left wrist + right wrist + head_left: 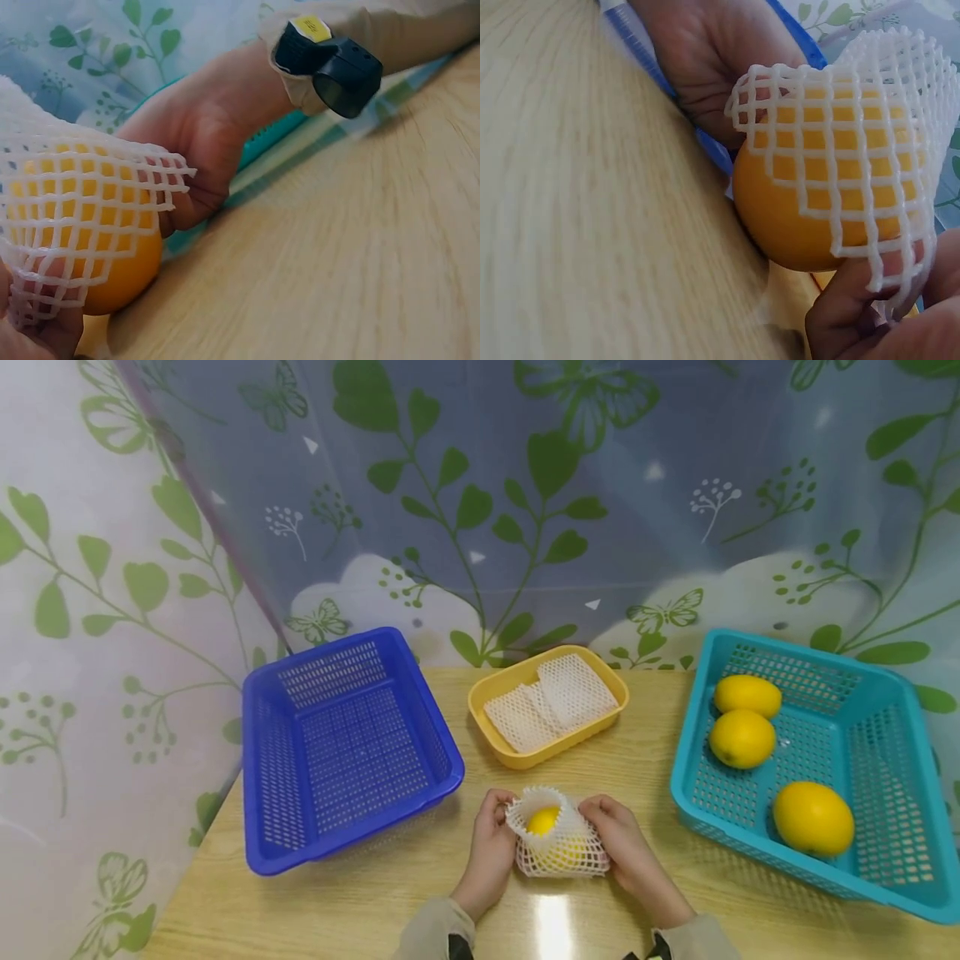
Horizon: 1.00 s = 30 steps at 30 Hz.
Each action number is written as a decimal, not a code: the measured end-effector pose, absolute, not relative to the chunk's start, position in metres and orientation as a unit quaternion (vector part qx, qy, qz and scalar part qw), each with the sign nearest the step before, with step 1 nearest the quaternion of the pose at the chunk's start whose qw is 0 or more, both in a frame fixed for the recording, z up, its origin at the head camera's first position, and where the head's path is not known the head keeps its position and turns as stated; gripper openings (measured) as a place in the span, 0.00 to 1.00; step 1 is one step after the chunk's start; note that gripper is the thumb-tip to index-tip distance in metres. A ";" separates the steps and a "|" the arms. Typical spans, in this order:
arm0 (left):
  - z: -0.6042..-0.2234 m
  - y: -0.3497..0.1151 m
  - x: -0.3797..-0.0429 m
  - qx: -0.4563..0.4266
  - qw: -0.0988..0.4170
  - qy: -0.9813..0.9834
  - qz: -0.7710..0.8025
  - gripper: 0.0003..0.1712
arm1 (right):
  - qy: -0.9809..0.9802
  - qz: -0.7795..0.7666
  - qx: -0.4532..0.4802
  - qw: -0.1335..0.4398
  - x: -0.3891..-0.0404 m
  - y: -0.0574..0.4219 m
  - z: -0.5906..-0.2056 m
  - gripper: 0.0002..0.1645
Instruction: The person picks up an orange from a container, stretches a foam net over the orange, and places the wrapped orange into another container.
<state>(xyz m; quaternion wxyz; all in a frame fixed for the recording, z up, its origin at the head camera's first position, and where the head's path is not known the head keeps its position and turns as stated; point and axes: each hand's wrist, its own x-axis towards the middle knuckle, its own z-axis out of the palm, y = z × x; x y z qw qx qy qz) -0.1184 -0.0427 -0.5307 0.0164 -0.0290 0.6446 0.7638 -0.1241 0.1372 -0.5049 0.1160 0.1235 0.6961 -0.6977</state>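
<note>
My left hand (489, 850) and my right hand (626, 845) each pinch one side of a white foam net sleeve (561, 847) around a yellow fruit (543, 819), on the table (360, 910) between the blue basket (360, 828) and the teal basket (750, 843). Sleeve's opening faces upward, inclined leftward; lower edge runs left to right. Fruit's long axis: I cannot tell

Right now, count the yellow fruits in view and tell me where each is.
4. In the teal basket: a back fruit, a middle fruit and a front fruit. The fourth fruit is partly inside the white foam net held by the left hand and right hand.
</note>
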 end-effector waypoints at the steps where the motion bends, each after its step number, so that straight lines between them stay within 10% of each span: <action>1: -0.531 -0.043 -0.118 -0.020 0.013 0.653 0.757 0.12 | 0.704 -0.691 0.120 0.111 -0.124 0.137 -0.506 0.09; 17: -0.533 -0.044 -0.112 0.001 -0.029 0.729 0.684 0.23 | 0.774 -0.625 0.083 0.059 -0.118 0.132 -0.509 0.08; 30: -0.537 -0.046 -0.111 0.092 -0.179 0.818 0.539 0.17 | 0.795 -0.602 0.071 0.022 -0.119 0.133 -0.512 0.07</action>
